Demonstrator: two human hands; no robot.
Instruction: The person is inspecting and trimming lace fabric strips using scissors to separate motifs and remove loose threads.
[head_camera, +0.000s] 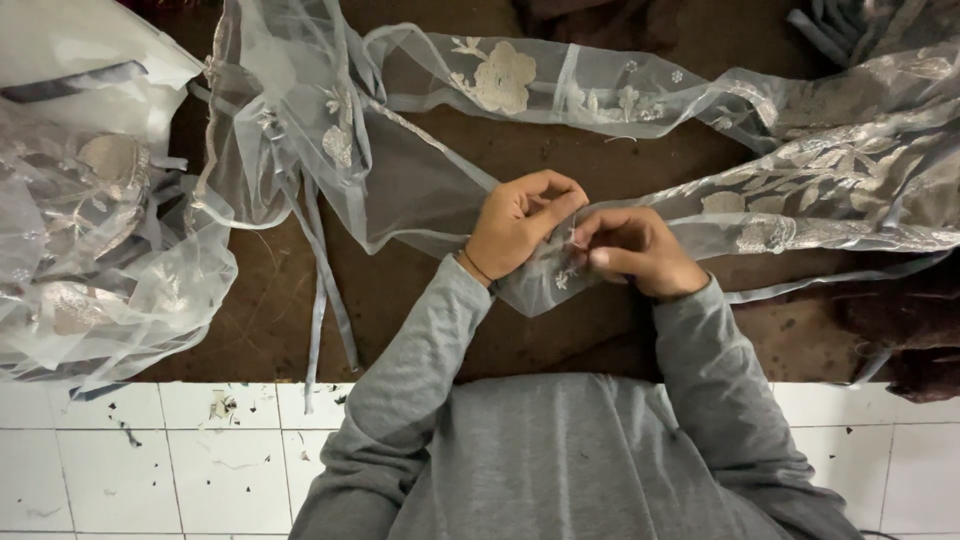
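— What are the two hands doing?

— Both are closed on the same piece of sheer grey fabric (420, 190). The left hand (515, 235) has its fingers curled in, pinching a fold of the cloth against the thumb. The right hand (630, 250) sits just beside it, fingertips bunched tight on the fabric edge. The two hands are almost touching, knuckles turned toward each other.

— Is there a needle or tool in the right hand?

— I cannot tell. The fingertips are pressed together as if on something fine, but nothing shows clearly between them.

— Where does the fabric lie?

— It is spread over a dark brown surface (270, 310). From the hands it runs up and left in a loose fold, and another stretch runs off to the right, thick with pale embroidered leaves (830, 180). Along the top lies a band with an embroidered flower (503, 77). A small flower sprig (562, 278) shows on the bit hanging just below the hands.

— Anything else nearby?

— A heap of the same sheer cloth (90, 250) is piled at the left, well apart from the hands. A few thin grey ribbons (325, 300) trail down from the fabric to the near edge of the surface. Below that edge is a white tiled floor (150, 460), dotted with scraps and bits of thread.

— And the person?

— Grey long sleeves (420, 350), with a thin band at the left wrist (474, 266).
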